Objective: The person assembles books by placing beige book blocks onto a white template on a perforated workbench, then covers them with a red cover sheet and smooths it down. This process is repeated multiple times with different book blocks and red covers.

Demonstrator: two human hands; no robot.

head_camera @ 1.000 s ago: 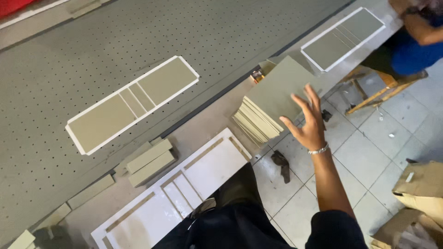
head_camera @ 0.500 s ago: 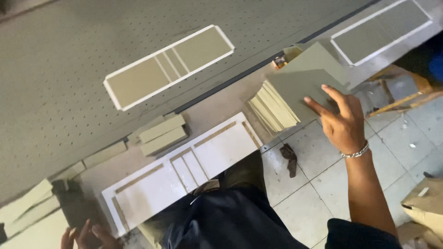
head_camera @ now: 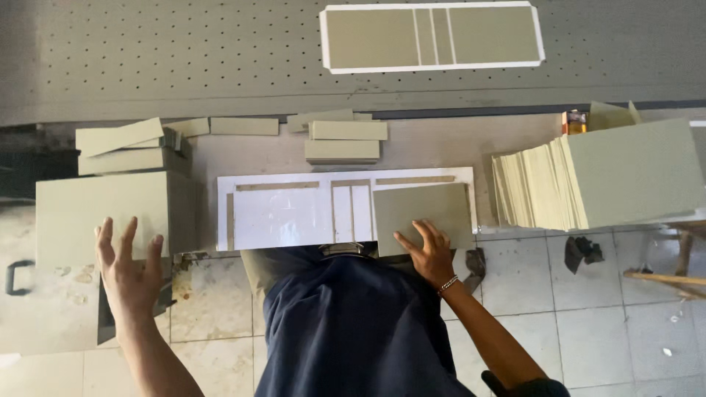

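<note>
Grey-green board panel (head_camera: pixel 421 213) lies in the right-hand window of the white template (head_camera: pixel 283 213), pressed flat under the right hand's (head_camera: pixel 429 254) spread fingers, so it should seat square to the edges while the left hand (head_camera: pixel 129 272), open and holding nothing, rests on the left board stack (head_camera: pixel 103 209).

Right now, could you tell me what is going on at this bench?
A person stands at a workbench handling grey-green boards. The right hand presses a large board into the right section of a white template sheet. The left hand, fingers spread, rests on the edge of a stack of large boards at the left. Another thick stack sits at the right, narrow strips behind the template.
</note>
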